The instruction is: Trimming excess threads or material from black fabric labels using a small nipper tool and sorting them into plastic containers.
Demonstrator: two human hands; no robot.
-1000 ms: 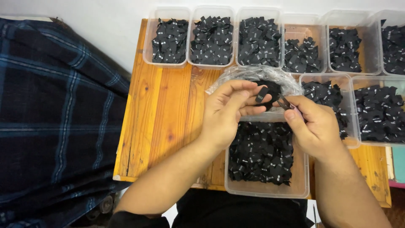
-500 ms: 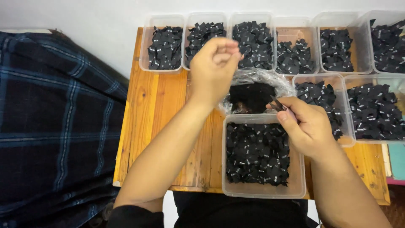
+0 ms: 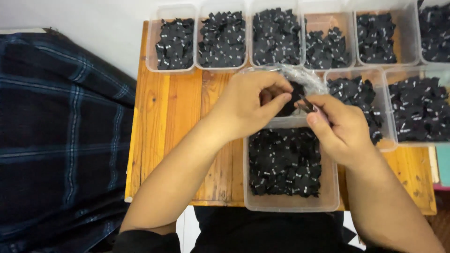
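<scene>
My left hand (image 3: 246, 105) is curled over a crumpled clear plastic bag (image 3: 309, 79) holding small black pieces. Its thumb and fingers pinch a black piece (image 3: 287, 104) at the bag's mouth. My right hand (image 3: 340, 131) grips thin dark tweezers (image 3: 305, 103), whose tips point into the same spot and touch that piece. Both hands hover over the far end of a clear plastic container (image 3: 290, 204) filled with black pieces carrying small white marks (image 3: 283, 161). The bag's inside is partly hidden by my fingers.
A wooden table (image 3: 173, 112) carries a back row of several clear containers of black pieces (image 3: 176, 44). Two more containers (image 3: 415, 110) stand at the right. A dark blue plaid cloth (image 3: 56, 140) lies left of the table, next to a pale wall or floor.
My left hand reached out over the back row of containers half a second ago and has come back to the bag. My right hand with the tweezers has hardly moved.
</scene>
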